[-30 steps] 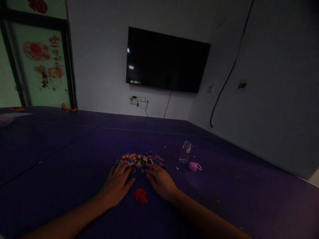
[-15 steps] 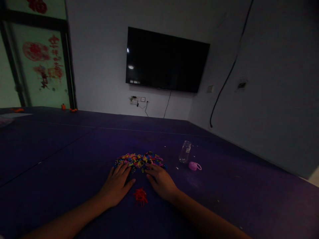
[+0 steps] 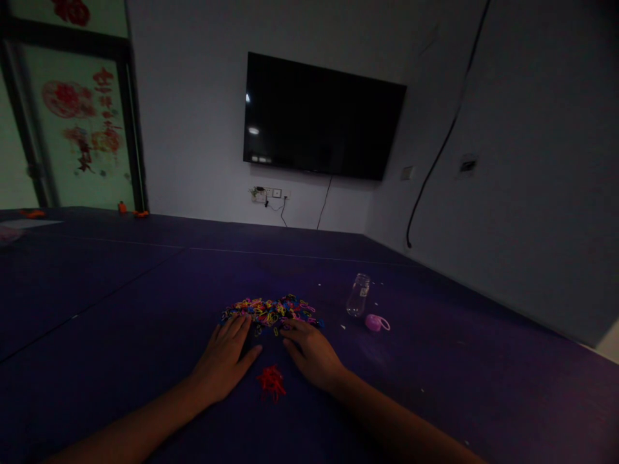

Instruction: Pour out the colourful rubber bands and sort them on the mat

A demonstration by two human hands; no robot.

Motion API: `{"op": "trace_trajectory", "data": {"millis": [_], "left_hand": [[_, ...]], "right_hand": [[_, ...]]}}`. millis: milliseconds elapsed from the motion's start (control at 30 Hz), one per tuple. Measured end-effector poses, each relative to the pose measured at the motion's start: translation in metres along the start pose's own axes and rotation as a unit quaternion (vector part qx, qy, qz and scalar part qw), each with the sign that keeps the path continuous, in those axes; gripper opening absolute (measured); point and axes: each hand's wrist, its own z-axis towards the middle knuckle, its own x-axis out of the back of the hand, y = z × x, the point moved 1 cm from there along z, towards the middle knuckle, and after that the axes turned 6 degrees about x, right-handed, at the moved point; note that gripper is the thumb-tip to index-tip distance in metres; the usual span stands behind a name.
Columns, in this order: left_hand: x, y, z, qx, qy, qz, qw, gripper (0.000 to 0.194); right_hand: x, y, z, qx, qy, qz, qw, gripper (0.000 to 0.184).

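A heap of small multicoloured loops (image 3: 271,309) lies on the dark purple table (image 3: 120,322). My left hand (image 3: 227,357) rests flat just before the heap, fingers stretched out and touching its near left edge. My right hand (image 3: 312,351) lies flat beside it, fingertips at the heap's near right edge. Between my wrists sits a small separate bunch of red loops (image 3: 271,381). Neither hand holds anything.
A clear small bottle (image 3: 358,295) lies to the right of the heap, with a pink lid (image 3: 374,322) next to it. A black screen (image 3: 322,116) hangs on the far wall. Small orange items (image 3: 130,209) sit at the table's far left edge.
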Motion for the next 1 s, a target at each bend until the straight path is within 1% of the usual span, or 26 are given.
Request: {"op": "trace_trajectory", "data": {"millis": [200,333,500,567,667,767,867,1000], "left_hand": [[-0.003,-0.003,0.001,-0.015,0.046,-0.009,0.999,0.067],[-0.001,-0.003,0.002,-0.010,0.080,-0.028,0.996,0.066],[-0.006,-0.009,0.006,0.049,0.057,-0.019,0.997,0.069],[-0.009,-0.011,0.007,0.066,0.059,-0.005,0.996,0.070],[-0.008,-0.011,0.005,0.056,0.082,0.013,0.995,0.068],[-0.004,-0.007,0.003,0.028,0.091,0.019,0.995,0.063],[0.000,-0.002,0.001,0.005,0.075,0.021,0.997,0.054],[0.000,-0.001,0.001,0.023,0.039,0.023,0.999,0.052]], "right_hand": [[-0.001,0.002,0.000,0.002,-0.003,-0.001,1.000,0.032],[-0.001,0.001,0.000,0.008,-0.002,-0.002,1.000,0.032],[-0.001,0.000,0.000,0.003,-0.009,-0.010,1.000,0.032],[-0.001,0.001,0.000,0.003,-0.010,-0.009,1.000,0.032],[-0.001,0.001,0.000,0.003,-0.007,-0.007,1.000,0.032],[-0.001,0.001,0.000,0.002,-0.004,-0.005,1.000,0.032],[-0.001,0.001,0.000,0.004,-0.007,-0.004,1.000,0.032],[-0.002,0.003,0.000,0.001,-0.011,-0.009,1.000,0.032]]}}
